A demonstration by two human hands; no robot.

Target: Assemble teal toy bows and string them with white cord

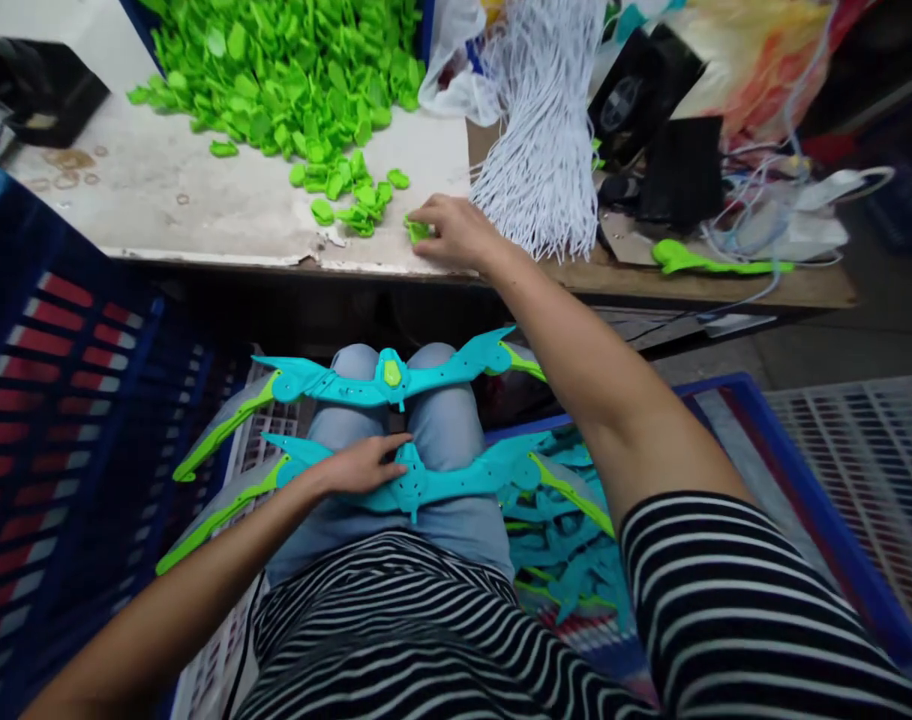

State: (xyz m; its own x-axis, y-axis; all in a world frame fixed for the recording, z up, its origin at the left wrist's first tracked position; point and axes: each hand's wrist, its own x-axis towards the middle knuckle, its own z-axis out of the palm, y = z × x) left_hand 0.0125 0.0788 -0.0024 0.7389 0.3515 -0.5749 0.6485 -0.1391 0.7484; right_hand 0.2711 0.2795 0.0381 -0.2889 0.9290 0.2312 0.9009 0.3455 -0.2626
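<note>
Two turquoise plastic toy bows with green-edged limbs lie across my lap. The farther toy bow (pixel 343 388) has a light-green cap piece (pixel 392 373) set in its middle. On the nearer toy bow (pixel 448 486), the middle shows bare turquoise with small holes. My left hand (pixel 360 466) grips this nearer bow just left of its middle, fingers closed over it. At the table's front edge, my right hand (pixel 456 235) pinches a small green plastic piece (pixel 417 231) between thumb and fingers; the piece is partly hidden.
A heap of green pieces (pixel 276 80) spreads over the table (pixel 238 215). White cords (pixel 542 150) hang in a bundle to its right, near a black fan (pixel 628 95) and cables. Blue crates flank me; the right crate (pixel 816 520) holds more turquoise bows.
</note>
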